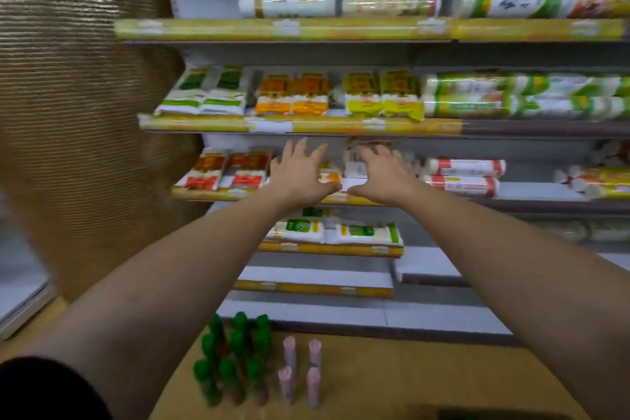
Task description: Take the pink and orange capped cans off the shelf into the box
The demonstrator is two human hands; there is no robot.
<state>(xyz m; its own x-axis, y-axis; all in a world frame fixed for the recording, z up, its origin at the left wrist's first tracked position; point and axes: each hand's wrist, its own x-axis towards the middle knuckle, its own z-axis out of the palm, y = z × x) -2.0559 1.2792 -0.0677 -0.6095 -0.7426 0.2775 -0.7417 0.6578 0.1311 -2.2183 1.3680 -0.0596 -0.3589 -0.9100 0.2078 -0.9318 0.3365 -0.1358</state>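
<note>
Store shelves [341,126] full of noodle packs are seen ahead. At 9 o'clock a big woven brown thing [75,112] is seen. Both arms are stretched toward the third shelf. The left hand [300,172] and the right hand [383,174] are spread wide, and nothing is held yet. Between them an orange-and-white noodle pack [330,177] is lying on the shelf, not yet picked up. At 6 o'clock green-capped bottles [235,355] are lined up.

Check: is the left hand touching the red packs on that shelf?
Apart. The head view shows the left hand spread open beside the red packs, with shelf showing between.
</note>
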